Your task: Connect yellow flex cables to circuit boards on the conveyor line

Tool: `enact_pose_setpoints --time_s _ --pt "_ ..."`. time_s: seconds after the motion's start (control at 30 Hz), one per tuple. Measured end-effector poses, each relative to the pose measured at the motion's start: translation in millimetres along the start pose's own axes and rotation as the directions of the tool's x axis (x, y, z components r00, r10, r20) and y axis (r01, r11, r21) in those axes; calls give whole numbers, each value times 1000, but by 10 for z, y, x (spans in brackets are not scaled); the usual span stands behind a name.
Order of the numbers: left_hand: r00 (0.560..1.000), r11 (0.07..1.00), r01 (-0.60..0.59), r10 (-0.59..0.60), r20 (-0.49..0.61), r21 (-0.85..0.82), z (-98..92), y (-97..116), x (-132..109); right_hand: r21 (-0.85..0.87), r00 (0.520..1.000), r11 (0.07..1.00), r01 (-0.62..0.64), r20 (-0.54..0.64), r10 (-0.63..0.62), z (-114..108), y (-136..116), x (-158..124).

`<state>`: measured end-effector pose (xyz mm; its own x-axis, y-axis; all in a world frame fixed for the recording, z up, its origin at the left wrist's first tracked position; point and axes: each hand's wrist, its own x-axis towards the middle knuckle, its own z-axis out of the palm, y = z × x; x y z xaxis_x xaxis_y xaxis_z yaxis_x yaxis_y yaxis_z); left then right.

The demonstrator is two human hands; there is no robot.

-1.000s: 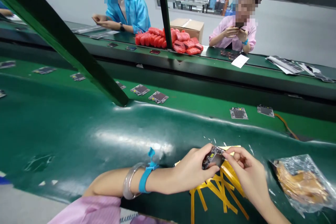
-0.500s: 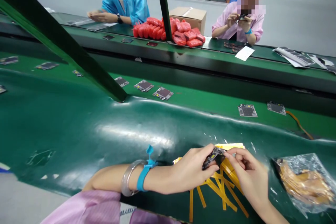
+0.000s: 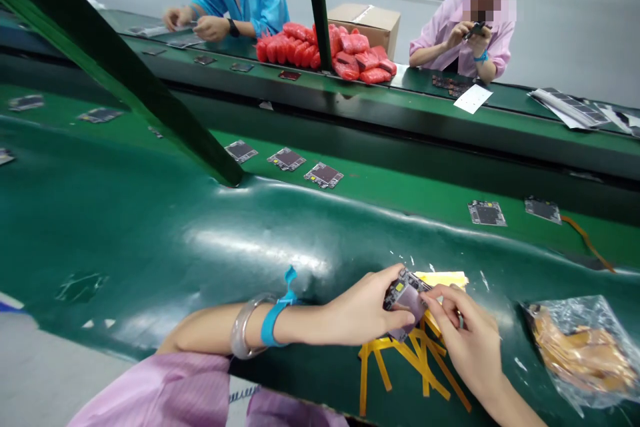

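Observation:
My left hand (image 3: 363,315) grips a small circuit board (image 3: 406,298) by its left edge, holding it just above the green mat (image 3: 150,240). My right hand (image 3: 465,343) has its fingertips on the board's right side and lower face. Under both hands lie several yellow tape strips (image 3: 410,360) and a yellow sheet (image 3: 445,278). My left wrist carries a blue strap and a clear bangle.
A clear bag of orange-brown pieces (image 3: 583,353) lies at the right. More circuit boards (image 3: 324,175) ride the green conveyor. Across it two other people handle parts, with red bags (image 3: 325,53) and a cardboard box (image 3: 367,23) between them. A green strut (image 3: 125,73) crosses the left.
The board has been tilted flatter so its face shows more. My right fingers have slid onto its lower side. Boards on the conveyor have drifted right.

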<state>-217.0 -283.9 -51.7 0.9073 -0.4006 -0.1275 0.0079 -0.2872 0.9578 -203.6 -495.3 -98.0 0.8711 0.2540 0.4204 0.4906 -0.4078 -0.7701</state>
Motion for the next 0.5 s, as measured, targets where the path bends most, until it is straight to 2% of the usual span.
enact_pose_setpoints --time_s 0.03,0.1,0.17,0.23,0.33,0.43,0.5 --pt "1000 995 21 -19 19 -102 -19 -12 34 34 1000 999 -10 20 10 -26 -7 -3" --pt "998 974 56 -51 27 -219 -63 -38 108 159 992 981 -110 78 99 -95 -33 -9" --pt "996 970 89 -91 -1 -227 -108 -63 170 304 960 916 -261 181 214 -161 -65 -14" --pt "994 977 112 -112 7 -183 -145 -79 199 366 903 842 -397 319 288 -197 -93 -21" --pt "992 990 114 -109 67 -84 -185 -63 177 257 834 832 -491 415 364 -189 -114 -27" --pt "989 994 111 -110 95 4 -217 1 122 136 832 878 -459 412 372 -166 -122 -14" --pt "984 994 106 -110 138 34 -234 44 95 102 807 883 -458 464 365 -162 -132 -1"
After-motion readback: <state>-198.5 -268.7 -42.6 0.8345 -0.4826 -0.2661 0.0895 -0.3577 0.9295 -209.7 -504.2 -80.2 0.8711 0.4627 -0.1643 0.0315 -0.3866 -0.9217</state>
